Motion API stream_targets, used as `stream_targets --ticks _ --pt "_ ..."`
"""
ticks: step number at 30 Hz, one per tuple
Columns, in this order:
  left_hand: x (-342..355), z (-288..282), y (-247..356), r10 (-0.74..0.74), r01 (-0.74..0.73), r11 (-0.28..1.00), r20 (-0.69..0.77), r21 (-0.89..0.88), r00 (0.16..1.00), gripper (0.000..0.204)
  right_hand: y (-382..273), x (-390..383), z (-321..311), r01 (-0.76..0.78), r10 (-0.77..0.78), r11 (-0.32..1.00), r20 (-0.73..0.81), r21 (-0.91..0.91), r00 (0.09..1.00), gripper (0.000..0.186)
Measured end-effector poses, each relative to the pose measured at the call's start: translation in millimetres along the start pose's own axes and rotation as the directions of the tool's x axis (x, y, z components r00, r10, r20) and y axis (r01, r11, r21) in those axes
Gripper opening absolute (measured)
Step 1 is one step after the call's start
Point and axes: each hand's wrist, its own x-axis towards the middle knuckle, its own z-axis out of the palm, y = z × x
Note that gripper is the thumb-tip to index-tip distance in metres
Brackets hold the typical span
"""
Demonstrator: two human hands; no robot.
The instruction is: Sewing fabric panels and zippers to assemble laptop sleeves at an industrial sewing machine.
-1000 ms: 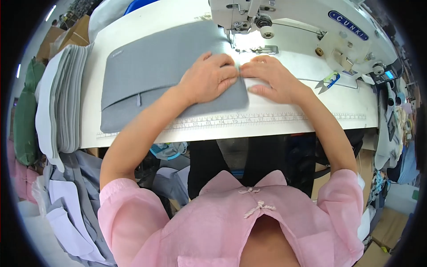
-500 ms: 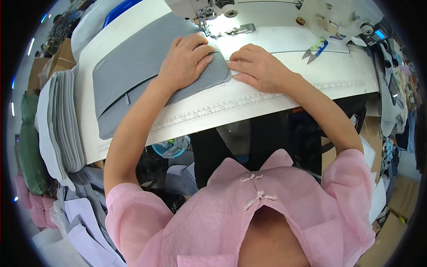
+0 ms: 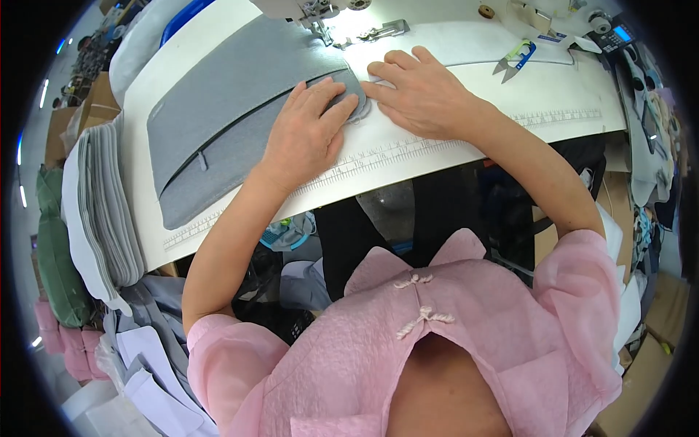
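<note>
A flat grey fabric sleeve [image 3: 218, 95] lies on the white table under the sewing machine's needle area [image 3: 320, 30]. A long dark slit runs across it, with a small grey tab [image 3: 202, 161] beside the slit. My left hand [image 3: 306, 135] rests on the sleeve's near right part, palm down, fingers stretched over the fabric beside the slit. My right hand [image 3: 422, 98] lies at the sleeve's right corner, fingers spread, the fingertips close to its edge. Whether those fingertips touch the fabric, I cannot tell.
Green-handled thread snips [image 3: 516, 60] lie to the right, near a small wooden spool [image 3: 486, 12]. A metal attachment [image 3: 384, 31] sits right of the needle. A printed ruler [image 3: 386, 155] follows the table's front edge. Stacked grey fabric pieces [image 3: 102, 204] hang at the left.
My left hand has slid toward me, away from the needle, uncovering the slit's right end. My right hand has shifted slightly away from me, its fingers spreading. The view has tilted a little.
</note>
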Motion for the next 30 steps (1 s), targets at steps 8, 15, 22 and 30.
stream_targets --ticks 8,15,22,30 --pt "2 4 0 0.055 -0.053 0.998 -0.090 0.018 0.994 0.026 -9 7 -6 -0.069 0.096 0.978 0.134 -0.196 0.986 0.031" --pt "3 6 8 0.101 -0.101 0.987 0.008 0.128 0.995 0.026 -8 6 2 -0.155 0.166 0.983 0.123 -0.097 0.978 0.031" --pt "3 3 7 0.143 -0.138 0.977 -0.019 0.163 0.990 0.025 -16 -16 -3 -0.054 0.028 0.966 0.103 0.254 0.994 0.047" --pt "-1 -1 3 0.022 -0.023 0.998 -0.009 -0.051 1.000 0.027 -4 -13 -2 0.028 -0.041 0.959 0.040 0.283 0.998 0.052"
